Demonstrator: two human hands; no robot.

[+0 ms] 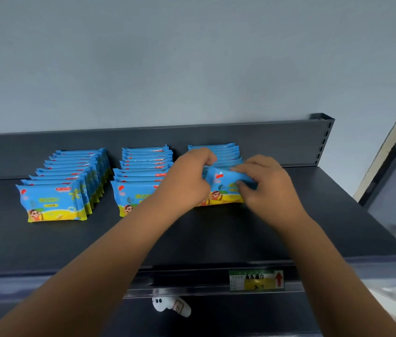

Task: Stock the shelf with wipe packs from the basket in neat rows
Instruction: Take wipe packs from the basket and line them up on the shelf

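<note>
You are well into the stocking: three rows of wipe packs stand on the dark shelf (216,239), running from the front toward the back panel. The left row (63,186) shows about ten packs and the middle row (141,176) about nine, both looking settled. The right row (216,153) is shorter, roughly six visible behind your hands. Your left hand (187,181) and right hand (265,186) are both closed on the front pack (223,188), pinching its ends as you seat it upright at that row's front. The basket is out of view, so what remains cannot be counted.
</note>
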